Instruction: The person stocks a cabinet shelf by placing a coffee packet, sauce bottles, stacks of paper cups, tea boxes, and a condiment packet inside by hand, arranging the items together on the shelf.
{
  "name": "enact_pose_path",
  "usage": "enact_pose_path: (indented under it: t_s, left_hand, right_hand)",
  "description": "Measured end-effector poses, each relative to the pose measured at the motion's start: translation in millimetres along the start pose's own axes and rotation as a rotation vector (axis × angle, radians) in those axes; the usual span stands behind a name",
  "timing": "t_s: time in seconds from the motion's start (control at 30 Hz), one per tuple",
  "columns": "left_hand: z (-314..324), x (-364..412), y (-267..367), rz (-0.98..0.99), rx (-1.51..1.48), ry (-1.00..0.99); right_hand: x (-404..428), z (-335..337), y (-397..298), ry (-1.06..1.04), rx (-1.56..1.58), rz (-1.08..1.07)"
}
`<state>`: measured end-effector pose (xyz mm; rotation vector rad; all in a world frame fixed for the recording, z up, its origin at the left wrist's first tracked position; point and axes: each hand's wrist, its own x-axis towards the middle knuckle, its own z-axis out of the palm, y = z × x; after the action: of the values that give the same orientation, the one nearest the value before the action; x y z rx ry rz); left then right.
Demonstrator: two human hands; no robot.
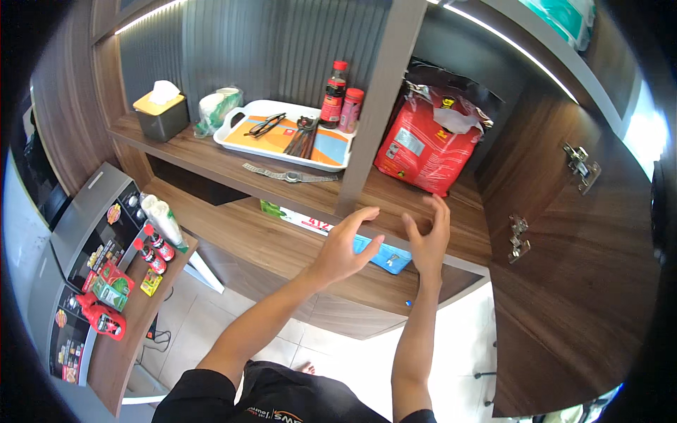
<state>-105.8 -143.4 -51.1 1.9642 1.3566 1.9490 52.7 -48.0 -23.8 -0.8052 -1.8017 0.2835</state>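
My left hand (pixel 349 246) is raised in front of the shelf edge, fingers apart and curled, holding nothing. Facing it, my right hand (pixel 429 232) is also empty, its fingertips just below a large red plastic bag (pixel 428 140) in the right compartment; whether they touch it cannot be told. Below and partly behind my left hand lies a blue pouch (pixel 389 258) on the lower counter. To the left, a white tray (pixel 225 138) holds eyeglasses (pixel 266 125), a bundle of dark utensils (pixel 302 138), a sauce bottle (pixel 333 98) and a pink container with a red lid (pixel 350 110).
A metal-band wristwatch (pixel 292 176) lies before the tray. A tissue box (pixel 163 117) and wrapped cups (pixel 218 108) stand left. An upright divider (pixel 378 106) separates the compartments. The cabinet door (pixel 571 296) is swung out at right. Bottles and packets sit on a side shelf (pixel 132 328).
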Motion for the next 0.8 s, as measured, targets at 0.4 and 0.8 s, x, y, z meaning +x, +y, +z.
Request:
enact_pose_path:
  t_s: [0.4, 0.8]
  left_hand:
    - [-129.7, -152.5, -26.9, -0.603, -0.392, 0.272]
    - [-261.2, -264.7, -1.4, -0.738, -0.181, 0.648]
  right_hand:
    - [-133.8, 114.2, -63.2, -0.528, 0.684, 0.118]
    - [-214.1, 256.8, -157.3, -1.005, 0.977, 0.221]
